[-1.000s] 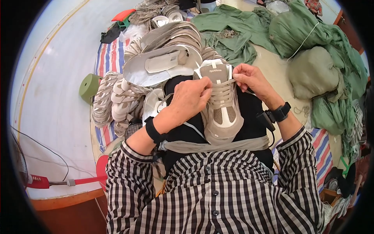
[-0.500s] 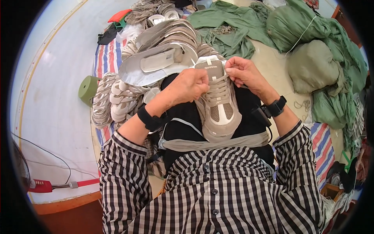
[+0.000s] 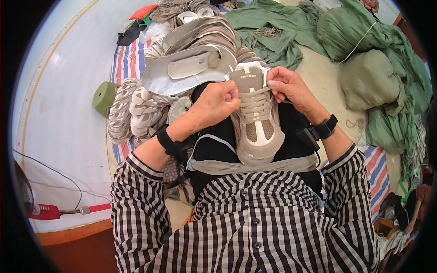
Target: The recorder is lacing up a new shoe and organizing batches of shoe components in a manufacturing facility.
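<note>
Sneaker [image 3: 256, 120], beige, laced, on black-clad lap [image 3: 295, 132], 12 o'clock from checked shirt [image 3: 248, 214], toe toward wearer
Right hand [image 3: 293, 91] at its 2 o'clock, grip pinching lace [image 3: 262, 92]; left hand [image 3: 215, 103] at its 10 o'clock, grip curled closed at the edge, can't tell if lace is inside; stacked shoe pieces [image 3: 198, 38] at 11 o'clock, olive bundle [image 3: 368, 82] farther out at 2 o'clock, green roll [image 3: 103, 98] at 9 o'clock

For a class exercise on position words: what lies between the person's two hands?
In the head view, the upper part of the beige sneaker, with its tongue and laces, lies between the left hand and the right hand.
</note>
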